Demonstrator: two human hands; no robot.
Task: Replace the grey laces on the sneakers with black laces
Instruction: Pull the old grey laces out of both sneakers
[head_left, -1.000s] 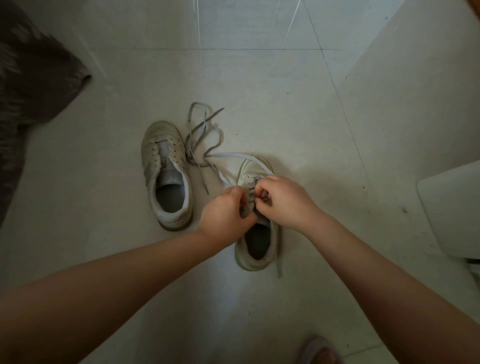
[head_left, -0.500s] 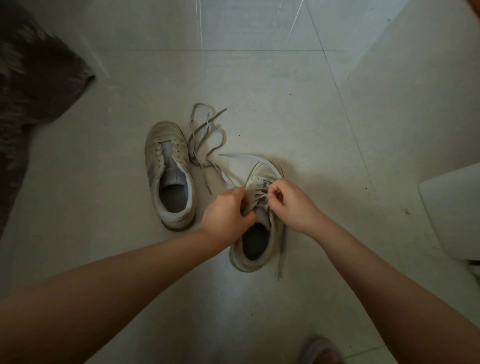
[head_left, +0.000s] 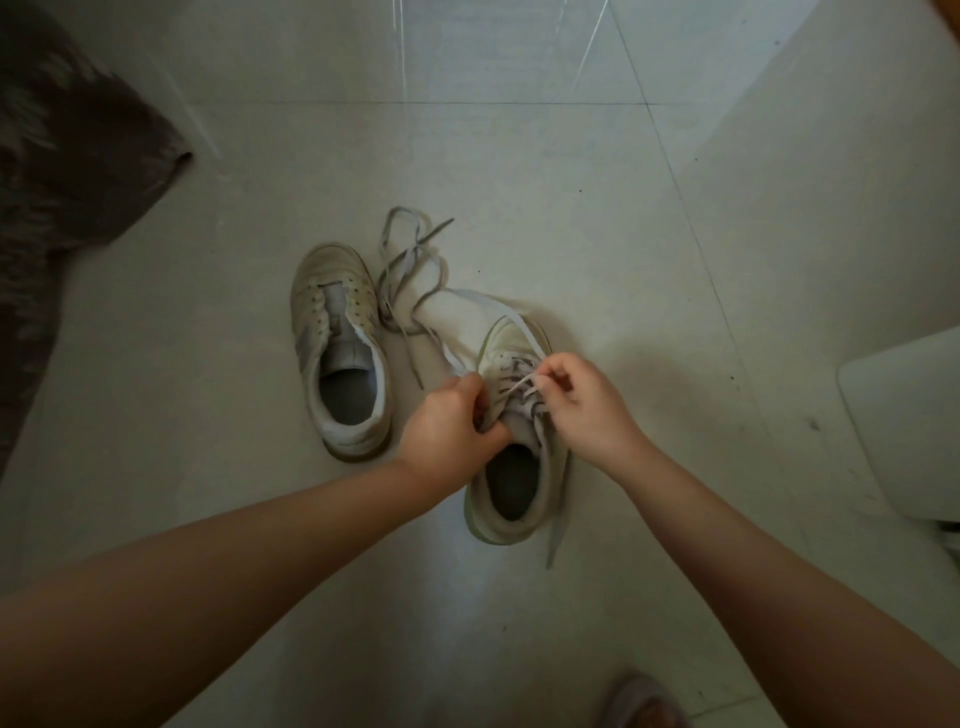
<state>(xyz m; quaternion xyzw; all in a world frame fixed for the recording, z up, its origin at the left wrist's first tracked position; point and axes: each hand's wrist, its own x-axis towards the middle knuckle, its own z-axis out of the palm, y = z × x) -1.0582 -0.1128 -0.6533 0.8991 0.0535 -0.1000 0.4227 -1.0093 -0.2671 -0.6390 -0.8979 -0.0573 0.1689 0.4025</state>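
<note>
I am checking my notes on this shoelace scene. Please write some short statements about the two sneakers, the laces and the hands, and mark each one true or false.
1. The left sneaker has no lace in its eyelets. True.
2. A loose grey lace lies on the floor between the two sneakers' toes. True.
3. The right hand rests flat on the floor. False: its fingers pinch a lace strand over the right sneaker.
4. The left hand holds the left sneaker. False: it grips at the laced front of the right sneaker.
5. The right sneaker is already fully unlaced. False: lace is threaded across its eyelets.
</note>
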